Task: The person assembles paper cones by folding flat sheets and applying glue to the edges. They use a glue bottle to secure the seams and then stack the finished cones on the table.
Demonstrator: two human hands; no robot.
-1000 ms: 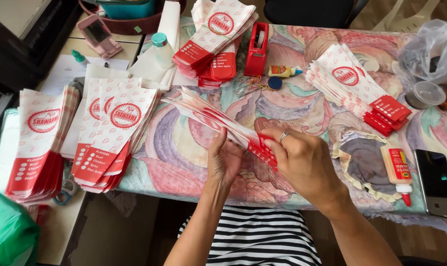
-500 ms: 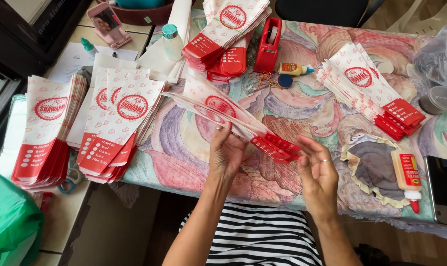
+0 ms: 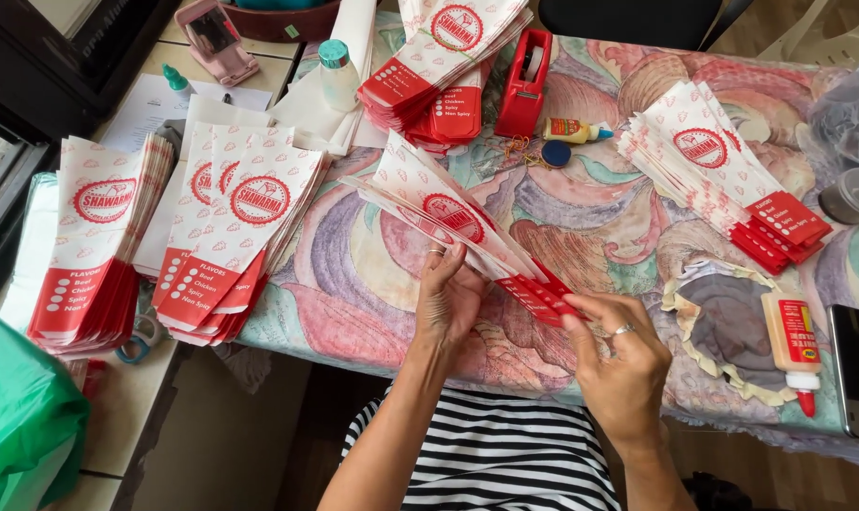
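Fingers [image 3: 436, 270] of the left hand [image 3: 448, 301] are curled lightly around the middle of a fanned bundle of paper bags [image 3: 458, 222], thumb under and fingertips on top; the right hand [image 3: 621, 364] pinches the bundle's red ends between thumb and forefinger, closed on them.

Going left to right: at the far left a thick stack of bags [image 3: 88, 246] lies squared up, and beside it a second, looser stack [image 3: 235, 232] overlaps it. These look like finished piles. The held bundle sits above the middle of the desk [image 3: 354, 274], its edges uneven, so evening it up seems only partly done. Its long axis runs diagonally, white open ends pointing up and to the left, red printed ends down and to the right, toward the person. Behind it another heap [image 3: 448, 57] rests by a red tape dispenser [image 3: 527, 80], and a fourth fan of bags [image 3: 723, 170] lies at the right, seemingly waiting, near a glue bottle [image 3: 791, 345].
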